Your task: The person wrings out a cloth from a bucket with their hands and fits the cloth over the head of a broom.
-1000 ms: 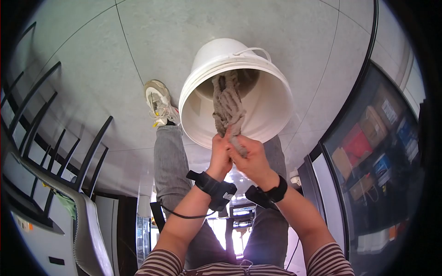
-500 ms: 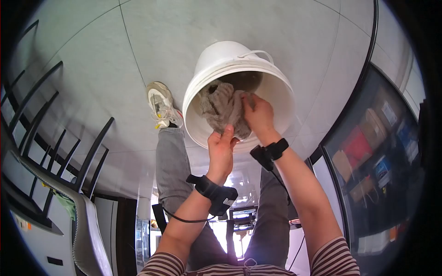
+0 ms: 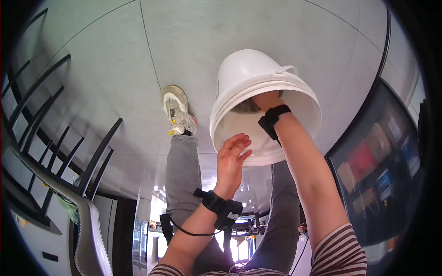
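A white plastic bucket (image 3: 251, 69) with a wire-like handle (image 3: 287, 70) stands on the floor, its mouth facing me. My right hand (image 3: 268, 100) reaches deep inside, and its fingers are hidden. Beside that hand, low in the bucket, part of a wet grey-brown cloth (image 3: 247, 107) shows; whether the fingers still grip it I cannot see. Just at the near rim hovers my left hand (image 3: 231, 158), open, its fingers loosely bent and holding nothing. Black bands with small devices and cables are strapped round both wrists.
Pale floor tiles (image 3: 193, 32) surround the bucket. My shoe (image 3: 177, 108) is planted to its left. Further left are the black legs of a chair (image 3: 99, 156) with a grey padded part. At right stands a dark glass-fronted cabinet (image 3: 368, 184) with packages inside.
The cloth, held by both hands near the bucket's mouth before, is now down inside it. My right hand went deeper; my left hand let go and drew back. The bucket appears further right.
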### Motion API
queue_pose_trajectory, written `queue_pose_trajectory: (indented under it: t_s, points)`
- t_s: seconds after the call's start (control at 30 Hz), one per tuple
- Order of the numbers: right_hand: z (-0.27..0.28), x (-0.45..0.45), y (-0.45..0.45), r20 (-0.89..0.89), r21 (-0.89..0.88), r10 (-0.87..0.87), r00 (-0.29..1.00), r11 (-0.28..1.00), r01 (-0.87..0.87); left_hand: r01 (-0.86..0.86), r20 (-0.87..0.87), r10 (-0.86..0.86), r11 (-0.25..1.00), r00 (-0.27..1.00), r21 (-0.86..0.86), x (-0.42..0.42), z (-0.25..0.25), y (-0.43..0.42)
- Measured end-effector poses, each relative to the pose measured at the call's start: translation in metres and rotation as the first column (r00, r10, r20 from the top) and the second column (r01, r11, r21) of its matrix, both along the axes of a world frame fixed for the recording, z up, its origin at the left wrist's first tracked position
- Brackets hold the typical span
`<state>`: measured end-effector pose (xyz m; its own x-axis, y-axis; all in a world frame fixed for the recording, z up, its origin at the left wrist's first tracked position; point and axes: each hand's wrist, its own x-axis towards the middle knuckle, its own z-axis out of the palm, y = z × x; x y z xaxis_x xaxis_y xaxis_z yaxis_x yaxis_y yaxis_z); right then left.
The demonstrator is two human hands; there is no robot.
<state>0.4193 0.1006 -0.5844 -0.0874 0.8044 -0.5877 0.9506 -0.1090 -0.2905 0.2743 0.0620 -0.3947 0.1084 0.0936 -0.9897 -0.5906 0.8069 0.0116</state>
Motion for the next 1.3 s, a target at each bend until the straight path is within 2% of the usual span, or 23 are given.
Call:
queue_pose_trajectory:
  t_s: [0.07, 0.13, 0.2, 0.23, 0.27, 0.33, 0.4, 0.43, 0.47, 0.53, 0.63, 0.7, 0.73, 0.8, 0.87, 0.93, 1.0, 1.03, 1.1, 1.13, 1.2, 1.23, 1.3]
  points:
    - [0.001, 0.001, 0.002, 0.012, -0.102, 0.08, 0.997, 0.992, -0.079, -0.008, 0.024, 0.007, 1.0, 1.0, 0.008, -0.003, -0.001, -0.002]
    - [0.012, 0.008, 0.001, -0.072, -0.058, 0.049, 0.996, 0.997, -0.053, 0.018, 0.028, -0.019, 0.998, 0.999, 0.061, -0.003, -0.002, -0.006]
    - [0.027, 0.013, 0.0, -0.235, -0.093, -0.199, 0.951, 0.979, 0.182, 0.044, -0.002, -0.044, 0.995, 0.999, 0.09, -0.001, 0.001, -0.004]
    - [0.063, 0.012, 0.008, -0.31, -0.119, -0.221, 0.925, 0.974, 0.192, 0.076, -0.045, -0.071, 0.987, 0.996, 0.138, 0.0, 0.001, 0.0]
    - [0.098, 0.017, 0.012, -0.409, -0.201, -0.169, 0.897, 0.975, 0.092, 0.066, -0.039, -0.061, 0.987, 0.997, 0.148, 0.0, -0.001, 0.003]
    - [0.143, 0.019, 0.002, -0.59, -0.107, -0.136, 0.796, 0.99, 0.09, 0.119, -0.036, -0.113, 0.96, 0.993, 0.255, -0.002, -0.003, 0.003]
    - [0.184, 0.022, 0.0, -0.586, -0.089, -0.003, 0.811, 0.994, -0.061, 0.13, -0.03, -0.126, 0.954, 0.992, 0.271, 0.002, -0.004, 0.003]
    - [0.198, 0.024, -0.003, -0.576, -0.033, 0.101, 0.812, 0.989, -0.147, 0.17, -0.085, -0.152, 0.946, 0.985, 0.274, 0.005, -0.004, 0.004]
    - [0.21, 0.024, -0.002, -0.573, -0.032, 0.103, 0.813, 0.988, -0.148, 0.211, -0.142, -0.178, 0.938, 0.974, 0.275, 0.008, -0.004, 0.004]
    - [0.233, 0.021, 0.001, -0.622, 0.033, 0.269, 0.736, 0.947, -0.318, 0.225, -0.12, -0.2, 0.939, 0.972, 0.259, 0.014, -0.004, -0.001]
    - [0.253, 0.019, -0.001, -0.636, 0.081, 0.364, 0.68, 0.908, -0.41, 0.24, -0.051, -0.239, 0.971, 0.97, 0.013, 0.023, -0.004, -0.002]
    - [0.263, 0.02, -0.007, -0.661, 0.114, 0.376, 0.649, 0.906, -0.408, 0.113, -0.088, -0.101, 0.983, 0.991, 0.146, 0.029, -0.004, -0.003]
    - [0.268, 0.02, -0.01, -0.685, 0.147, 0.39, 0.615, 0.901, -0.408, 0.117, -0.092, -0.105, 0.983, 0.99, 0.141, 0.028, -0.005, -0.005]
    - [0.28, 0.023, -0.011, -0.707, 0.137, 0.395, 0.586, 0.891, -0.434, 0.23, -0.118, -0.207, 0.946, 0.971, 0.23, 0.026, -0.009, -0.009]
    - [0.291, 0.027, -0.013, -0.732, 0.115, 0.386, 0.562, 0.882, -0.457, 0.299, -0.159, -0.268, 0.928, 0.95, 0.223, 0.028, -0.012, -0.01]
    - [0.298, 0.036, -0.012, -0.728, 0.107, 0.39, 0.564, 0.877, -0.469, 0.368, -0.197, -0.329, 0.905, 0.924, 0.213, 0.025, -0.019, -0.015]
    - [0.301, 0.049, -0.009, -0.728, 0.078, 0.358, 0.584, 0.89, -0.449, 0.476, -0.052, -0.474, 0.873, 0.879, 0.108, 0.017, -0.028, -0.019]
    - [0.299, 0.056, -0.008, -0.727, 0.077, 0.358, 0.585, 0.89, -0.449, 0.476, -0.051, -0.474, 0.872, 0.879, 0.109, 0.017, -0.028, -0.018]
    - [0.294, 0.069, -0.004, -0.631, -0.045, 0.328, 0.703, 0.889, -0.455, 0.514, -0.084, -0.51, 0.857, 0.856, 0.03, 0.02, -0.024, -0.017]
    - [0.289, 0.07, -0.005, -0.631, -0.048, 0.324, 0.705, 0.89, -0.453, 0.516, -0.082, -0.513, 0.856, 0.855, 0.029, 0.022, -0.024, -0.021]
    - [0.279, 0.071, -0.011, -0.374, -0.225, 0.169, 0.912, 0.937, -0.267, 0.29, -0.345, -0.201, 0.929, 0.917, 0.229, 0.028, -0.024, -0.023]
    - [0.274, 0.072, -0.007, -0.344, -0.303, 0.136, 0.929, 0.92, -0.247, 0.295, -0.344, -0.207, 0.928, 0.916, 0.229, 0.028, -0.021, -0.019]
    - [0.263, 0.07, -0.011, -0.286, -0.33, 0.141, 0.948, 0.914, -0.236, 0.425, -0.528, -0.196, 0.831, 0.827, 0.358, 0.025, -0.014, -0.012]
